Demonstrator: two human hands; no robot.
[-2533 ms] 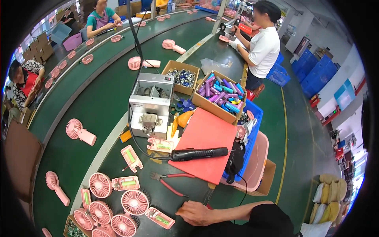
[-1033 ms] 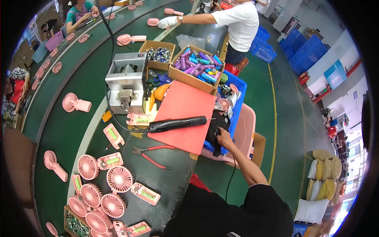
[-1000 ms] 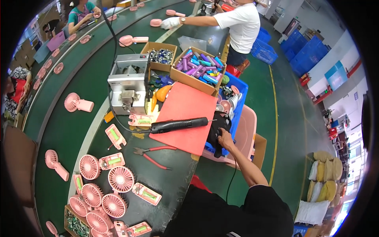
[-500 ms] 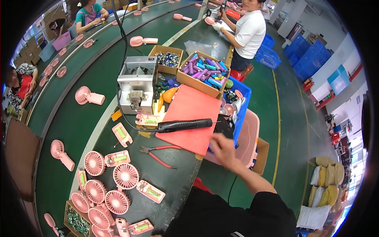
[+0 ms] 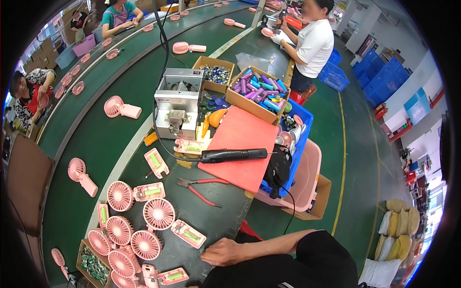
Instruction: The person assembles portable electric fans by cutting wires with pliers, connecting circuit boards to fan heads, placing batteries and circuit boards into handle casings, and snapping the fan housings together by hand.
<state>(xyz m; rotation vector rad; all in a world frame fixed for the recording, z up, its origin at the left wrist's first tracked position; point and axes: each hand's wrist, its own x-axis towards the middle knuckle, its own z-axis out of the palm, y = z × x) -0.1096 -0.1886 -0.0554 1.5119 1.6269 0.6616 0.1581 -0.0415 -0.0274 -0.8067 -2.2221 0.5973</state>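
Note:
My right hand (image 5: 223, 252) is at the table's near edge with its fingers curled under; whether anything is inside them is hidden. Closest to it lies an open pink fan handle (image 5: 188, 234) with a green battery inside. Left of that, several pink handheld fans (image 5: 159, 213) are crowded together, some with opened handles. My left hand cannot be made out. Red-handled cutting pliers (image 5: 204, 187) rest on the dark table, jaws to the left. Beyond them a black electric screwdriver (image 5: 234, 155) lies across a red mat (image 5: 245, 139).
A grey metal machine (image 5: 177, 103) stands behind the mat, beside a carton of purple and blue battery cells (image 5: 259, 91). A blue crate (image 5: 300, 139) and pink tub (image 5: 309, 182) are off the table's right side. A green conveyor (image 5: 81, 139) carries fans. Co-workers sit or stand farther off.
My right hand has come down and left from beside the red mat to the table's near edge. The whole view has shifted slightly. Screwdriver and pliers lie as before.

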